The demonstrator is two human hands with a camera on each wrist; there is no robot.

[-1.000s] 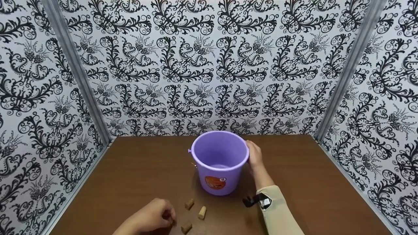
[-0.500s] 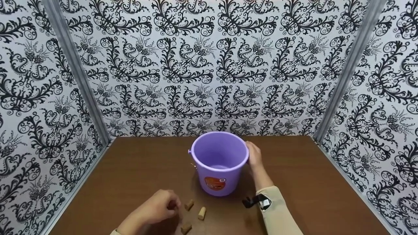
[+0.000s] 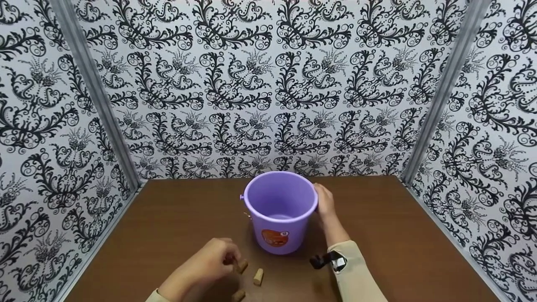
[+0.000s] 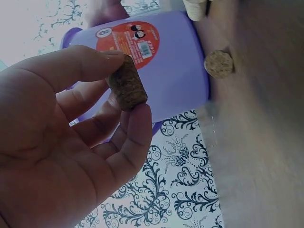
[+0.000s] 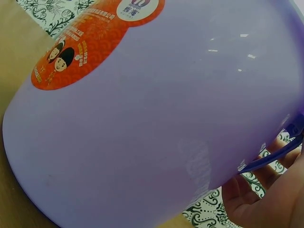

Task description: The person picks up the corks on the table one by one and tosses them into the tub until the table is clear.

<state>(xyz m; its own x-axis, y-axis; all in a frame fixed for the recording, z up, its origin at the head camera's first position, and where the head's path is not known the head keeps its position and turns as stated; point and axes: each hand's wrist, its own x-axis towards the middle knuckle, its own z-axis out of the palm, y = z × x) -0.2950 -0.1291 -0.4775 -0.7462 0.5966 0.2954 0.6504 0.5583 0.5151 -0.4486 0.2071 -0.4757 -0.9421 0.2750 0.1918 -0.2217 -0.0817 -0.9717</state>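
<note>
left hand [image 4: 61, 142] pinching a cork stopper [image 4: 128, 85], right hand [image 3: 325, 202] gripping a purple plastic bucket [image 3: 297, 230]
bucket held at its three o'clock; loose corks [image 3: 258, 277] lie toward seven

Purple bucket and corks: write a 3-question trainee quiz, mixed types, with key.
1. Open: in the left wrist view, what is the left hand pinching?
2. Multiple choice: what colour is the bucket that the right hand is beside?
a) green
b) yellow
c) purple
3. True or false: the bucket lies tipped over on its side.

Key
1. A cork.
2. c
3. False; it stands upright on the table.
</note>
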